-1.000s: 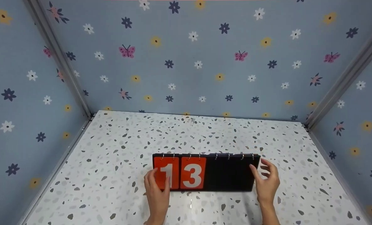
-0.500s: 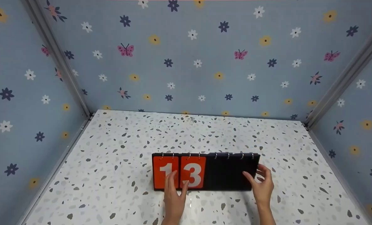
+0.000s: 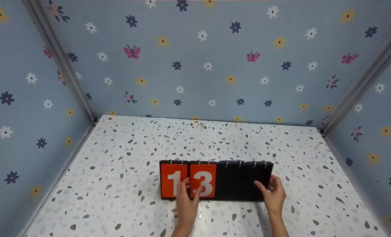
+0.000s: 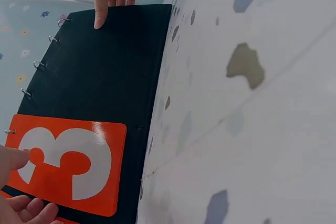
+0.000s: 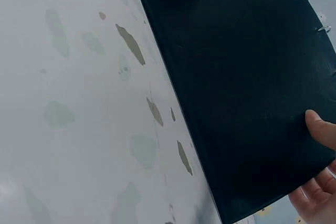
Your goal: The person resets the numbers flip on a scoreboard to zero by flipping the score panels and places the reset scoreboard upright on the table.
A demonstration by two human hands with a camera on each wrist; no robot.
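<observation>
A black flip scoreboard (image 3: pixel 238 184) stands tilted on the table, with metal rings along its top edge. Its left half bears a red card with a white 1 (image 3: pixel 169 174) and a red card with a white 3 (image 3: pixel 203 174). My left hand (image 3: pixel 187 207) is at the 3 card: the fingertips lie along its left edge and the thumb (image 4: pixel 13 158) is over its face. Whether the thumb touches the card is hard to tell. The right hand (image 3: pixel 275 199) grips the board's right end, thumb (image 5: pixel 320 129) on the front and fingers behind.
The speckled white table (image 3: pixel 133 177) extends around the scoreboard. Blue flowered panels (image 3: pixel 195 65) enclose it at the back and both sides, with grey metal strips (image 3: pixel 63 62) at the corners.
My left hand has moved right, from the 1 card to the left edge of the 3 card. The right hand has shifted slightly left and come onto the board's end.
</observation>
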